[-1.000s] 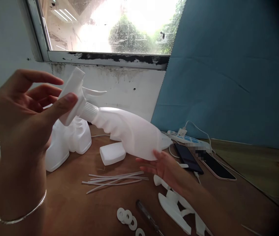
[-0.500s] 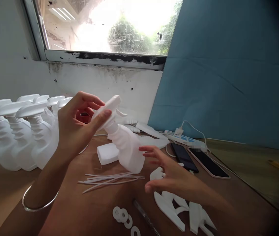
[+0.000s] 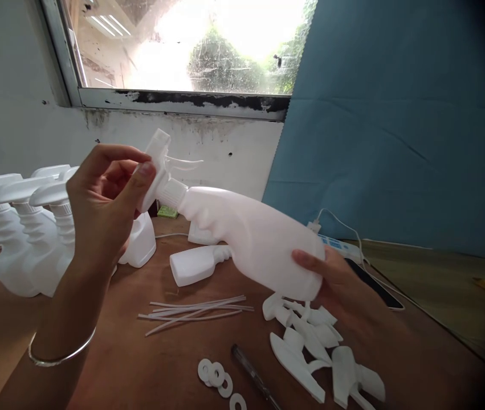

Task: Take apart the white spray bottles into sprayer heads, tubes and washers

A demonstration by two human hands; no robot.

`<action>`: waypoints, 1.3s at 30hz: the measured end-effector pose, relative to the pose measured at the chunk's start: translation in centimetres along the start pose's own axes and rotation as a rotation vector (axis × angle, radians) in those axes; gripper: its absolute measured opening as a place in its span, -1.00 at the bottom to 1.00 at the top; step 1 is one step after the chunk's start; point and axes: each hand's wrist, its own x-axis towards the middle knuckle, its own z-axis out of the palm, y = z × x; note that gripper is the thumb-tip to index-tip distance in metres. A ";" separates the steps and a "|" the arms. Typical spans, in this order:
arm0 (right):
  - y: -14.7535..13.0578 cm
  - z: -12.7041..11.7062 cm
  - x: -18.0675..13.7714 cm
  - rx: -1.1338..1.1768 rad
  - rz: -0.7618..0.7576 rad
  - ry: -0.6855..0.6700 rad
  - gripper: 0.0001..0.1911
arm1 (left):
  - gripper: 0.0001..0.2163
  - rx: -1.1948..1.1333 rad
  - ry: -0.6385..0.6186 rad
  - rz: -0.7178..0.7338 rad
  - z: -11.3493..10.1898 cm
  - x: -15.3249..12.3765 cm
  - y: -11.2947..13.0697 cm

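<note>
I hold a white plastic spray bottle point(image 3: 251, 239) up over the table, lying almost level with its head to the left. My left hand point(image 3: 105, 199) pinches the white trigger sprayer head point(image 3: 159, 165) between thumb and fingers. My right hand point(image 3: 336, 282) cups the bottle's base from below, thumb on its side. A silver bangle point(image 3: 60, 356) hangs on my left wrist.
A row of assembled spray bottles point(image 3: 24, 228) stands at the left. On the brown table point(image 3: 139, 364) lie a capless bottle point(image 3: 197, 265), thin white tubes point(image 3: 195, 307), white washers point(image 3: 219, 387), a pen point(image 3: 253, 376), loose trigger heads point(image 3: 310, 353), a phone point(image 3: 374, 287) and a power strip point(image 3: 336, 245).
The bottle was swung from upright near the table back up to nearly level. My right hand, which had let go, came under its base and took hold again.
</note>
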 end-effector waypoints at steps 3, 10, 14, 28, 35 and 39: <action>-0.3 -0.7 -0.2 -0.084 -0.128 0.183 -0.45 | -0.92 0.111 -0.060 -0.056 -0.2 -0.1 -0.4; -0.9 -2.2 -0.3 -0.321 -0.400 0.473 -0.44 | -0.85 0.307 -0.187 -0.096 -0.2 -0.3 -0.6; -1.9 -1.4 -1.0 -0.124 -0.288 0.417 -0.50 | -0.61 0.643 -0.345 0.214 -0.2 -0.5 -0.3; -2.4 -0.7 -2.1 -0.079 -0.155 0.365 -0.50 | -0.75 0.806 -0.412 0.730 -0.1 -0.7 -1.2; -2.7 -0.9 -2.3 -0.097 -0.072 0.394 -0.53 | -0.81 0.746 -0.519 0.792 -0.8 -0.4 0.3; -2.6 -1.3 -1.9 -0.111 -0.006 0.317 -0.55 | -0.78 0.731 -0.566 0.771 -1.1 -0.4 0.8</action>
